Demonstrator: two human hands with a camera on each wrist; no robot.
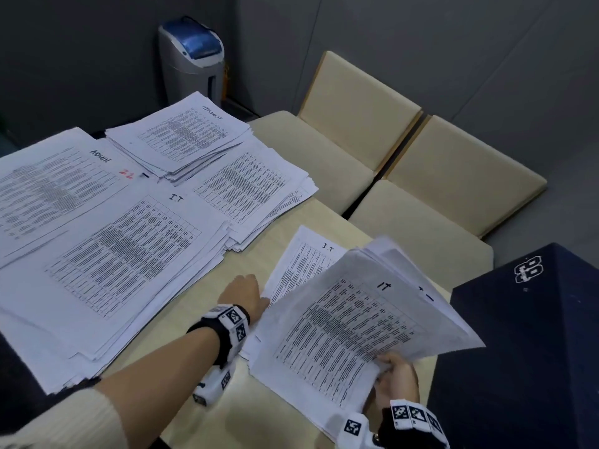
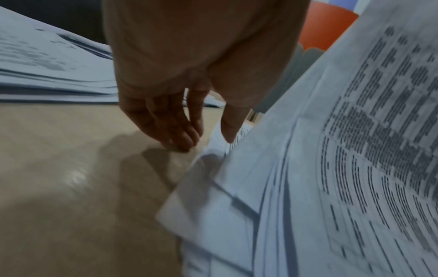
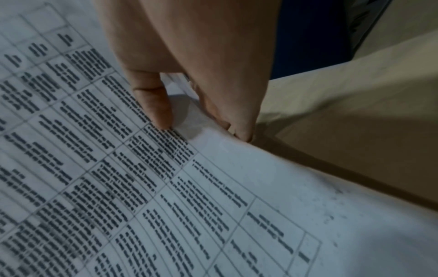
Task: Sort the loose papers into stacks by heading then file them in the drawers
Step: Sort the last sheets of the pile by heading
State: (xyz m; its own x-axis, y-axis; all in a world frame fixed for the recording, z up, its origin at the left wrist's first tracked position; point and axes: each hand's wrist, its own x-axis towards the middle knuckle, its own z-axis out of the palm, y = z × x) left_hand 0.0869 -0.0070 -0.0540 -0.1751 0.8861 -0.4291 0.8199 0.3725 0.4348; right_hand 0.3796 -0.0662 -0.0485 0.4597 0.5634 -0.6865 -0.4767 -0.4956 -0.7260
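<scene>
My right hand (image 1: 389, 366) pinches the near edge of a bundle of printed sheets (image 1: 350, 322) headed "IT" and holds it tilted up off the table; the thumb lies on top and the fingers (image 3: 241, 131) underneath. Below the bundle a sheet headed "I.T" (image 1: 308, 254) lies flat on the table. My left hand (image 1: 262, 299) reaches to that sheet's left edge with fingers fairly straight. In the left wrist view its thumb touches the sheet (image 2: 213, 196) and its fingertips (image 2: 180, 140) meet the table beside it. The raised bundle (image 2: 355, 150) fills the right side there.
Several sorted stacks cover the left of the beige table (image 1: 201, 319): an "I.T" stack (image 1: 129, 247), one with a handwritten heading (image 1: 48, 189), and two more behind (image 1: 181, 137) (image 1: 252, 183). Cream chairs (image 1: 356, 102) stand beyond. A dark blue box (image 1: 534, 335) stands at right.
</scene>
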